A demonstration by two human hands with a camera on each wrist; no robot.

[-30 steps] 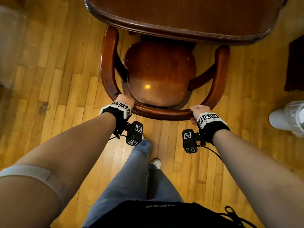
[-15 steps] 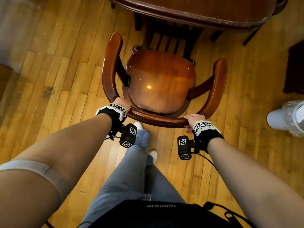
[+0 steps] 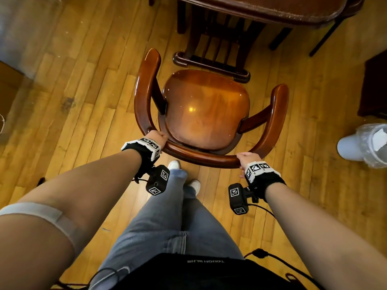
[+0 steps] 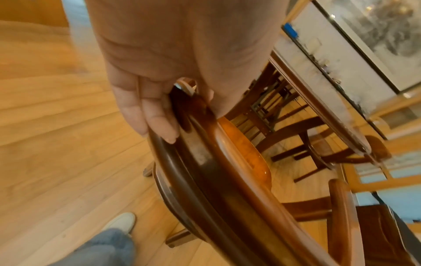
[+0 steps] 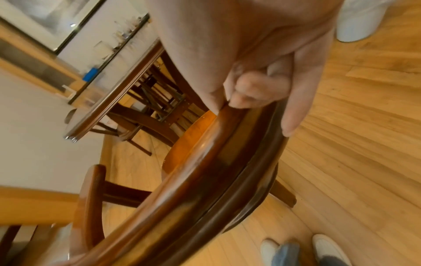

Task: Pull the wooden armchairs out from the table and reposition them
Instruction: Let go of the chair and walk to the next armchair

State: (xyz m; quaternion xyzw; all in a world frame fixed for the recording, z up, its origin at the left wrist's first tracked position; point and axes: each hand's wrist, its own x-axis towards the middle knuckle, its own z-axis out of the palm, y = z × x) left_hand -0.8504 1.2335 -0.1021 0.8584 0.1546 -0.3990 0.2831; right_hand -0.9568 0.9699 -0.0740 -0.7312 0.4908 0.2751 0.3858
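Observation:
A wooden armchair [image 3: 206, 109] with a curved back rail and a glossy round seat stands on the plank floor, clear of the dark wooden table [image 3: 278, 9] at the top. My left hand [image 3: 156, 137] grips the left end of the curved back rail [image 4: 227, 180], fingers wrapped under it. My right hand [image 3: 248, 159] grips the same rail [image 5: 187, 176] on the right, fingers curled around its underside. The chair's arms point toward the table.
The table's pedestal base [image 3: 211, 57] and legs stand just beyond the chair seat. A white plastic-wrapped object [image 3: 364, 146] lies on the floor at the right. A dark piece of furniture [image 3: 374, 86] is at the right edge. My feet [image 3: 184, 174] are behind the chair.
The armchair has slid back out from under the table toward me, with both hands still on its back rail. The table's base has come into view.

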